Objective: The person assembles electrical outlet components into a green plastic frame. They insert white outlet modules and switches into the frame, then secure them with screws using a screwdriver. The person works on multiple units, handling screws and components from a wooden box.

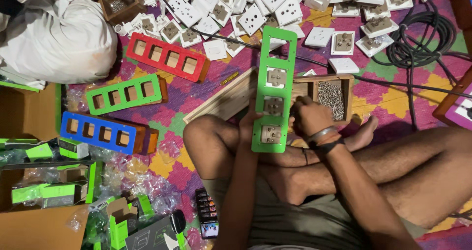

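**Seated assembly of a socket plate on a patterned floor mat (162, 169).**

The long green plate (273, 88), with three sockets fitted in its near openings and the far ones empty, stands over the crossed legs at centre, left of the wooden screw tray (324, 90). The left hand (250, 123) clasps the plate's left edge from behind; the right hand (310, 116) is closed at its right edge, though what its fingers pinch cannot be told. Loose white sockets (255, 16) lie far across the mat; red (167, 56), green (129, 93) and blue (104, 132) boxes lie left. A slackened left grip could tilt the plate, and a small screw dropped here would likely vanish into the clutter.
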